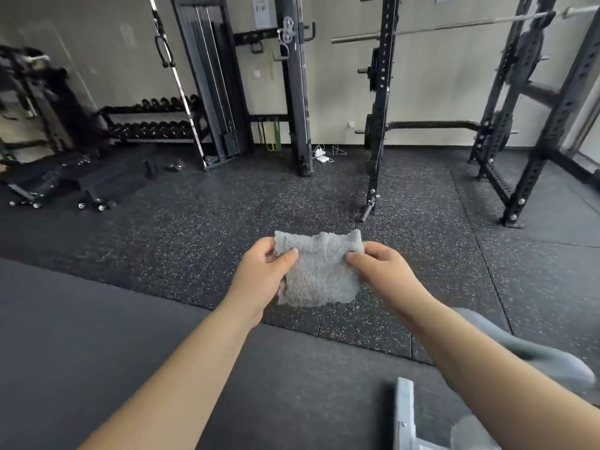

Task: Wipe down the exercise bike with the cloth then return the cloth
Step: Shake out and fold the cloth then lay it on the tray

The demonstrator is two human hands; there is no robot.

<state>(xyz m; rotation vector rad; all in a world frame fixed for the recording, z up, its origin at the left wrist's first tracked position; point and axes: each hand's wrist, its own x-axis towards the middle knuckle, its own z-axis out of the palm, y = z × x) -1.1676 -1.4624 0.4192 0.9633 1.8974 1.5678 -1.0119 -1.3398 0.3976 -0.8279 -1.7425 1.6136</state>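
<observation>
The person stands on the speckled rubber floor [292,196] with one grey cloth [319,271] held out in front at about waist height, stretched between two hands. The left hand [259,274] has its thumb on top and its fingers [271,251] curled behind the cloth's left edge; the right hand [380,271] pinches the right edge the same way. Both are closed on the fabric and nothing else.

To my eye this is the step of squaring or folding the cloth, either to get a clean face for wiping or to tidy it for putting back. To do it well, I'd keep the top edge taut, bring the corners together evenly, and end with a flat pad that fits the palm, so pressure spreads rather than bunching.

No exercise bike can be picked out for certain; the pale metal piece [404,417] at the bottom right might belong to it, but it is blurred and cut off.

Counting: one cloth, two hands, one cable machine [211,92], one dumbbell rack [152,121] by the wall, two dark squat rack frames [378,102], one flat bench [97,185] at the left.
</observation>
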